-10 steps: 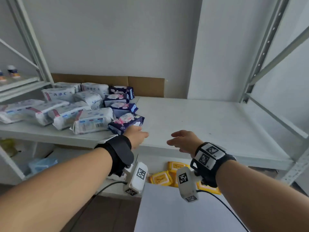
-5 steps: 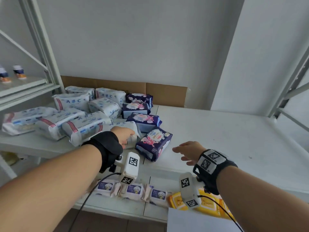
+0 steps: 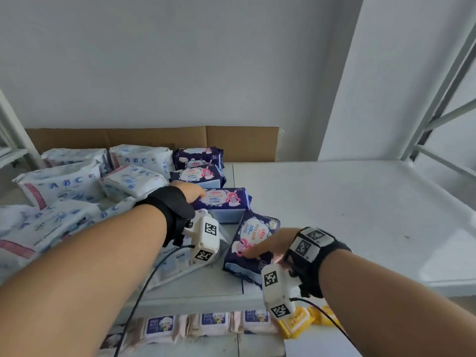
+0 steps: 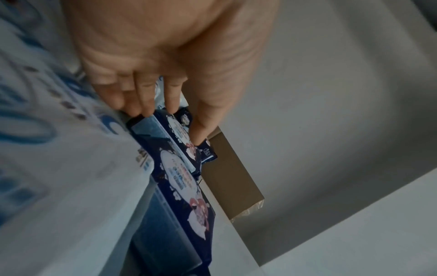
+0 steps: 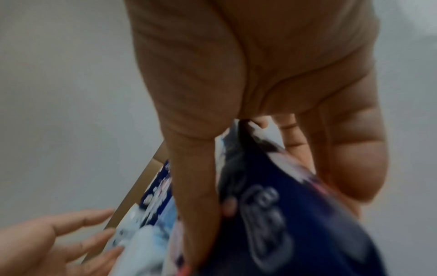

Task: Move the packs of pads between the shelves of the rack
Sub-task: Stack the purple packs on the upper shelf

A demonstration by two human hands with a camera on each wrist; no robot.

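While the head view shows only its back, the right hand point(image 3: 268, 244) in its wrist view grips the nearest dark blue plastic pad pack point(image 3: 251, 243), thumb on top and fingers curled beneath, at the white shelf point(image 3: 360, 215)'s near edge. Farther left, the left hand point(image 3: 186, 190) reaches with straight fingers point(image 4: 146, 100) toward a second dark blue pack point(image 3: 222, 199), holding nothing.

1. Four dark blue packs point(image 3: 222, 199) with pink and white prints lie in a row on the white shelf point(image 3: 347, 215); the nearest pack point(image 3: 253, 235) is turned at an angle.
2. White packs point(image 3: 60, 182) with blue "ABC" letters lie piled to their left.
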